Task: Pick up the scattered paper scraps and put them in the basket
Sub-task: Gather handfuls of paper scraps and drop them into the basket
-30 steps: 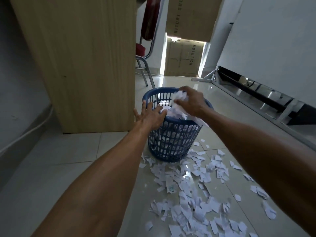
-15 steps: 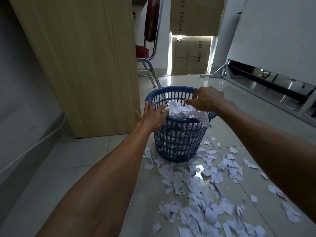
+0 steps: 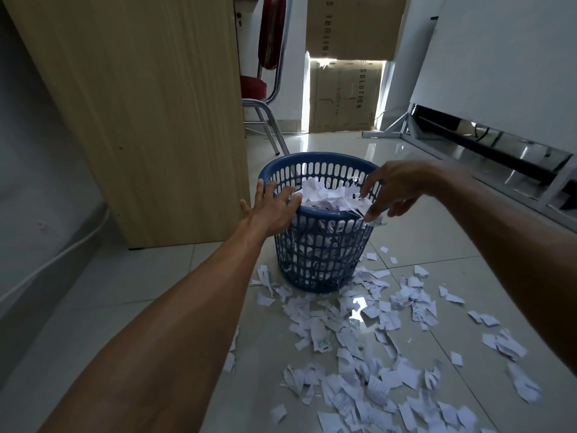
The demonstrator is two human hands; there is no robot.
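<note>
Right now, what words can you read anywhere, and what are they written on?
"NITURE SO": sideways on the upper cardboard box, cut off at both ends.
"SOLUTION": sideways on the lower cardboard box.
Paper scraps on the floor: some carry print, too small to read.
Basket: no words to be seen.

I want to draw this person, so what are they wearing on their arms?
Nothing that shows. The left arm and right arm are both bare as far up as the picture reaches: no sleeves, no gloves, no watch or bracelet at the wrists.
</note>
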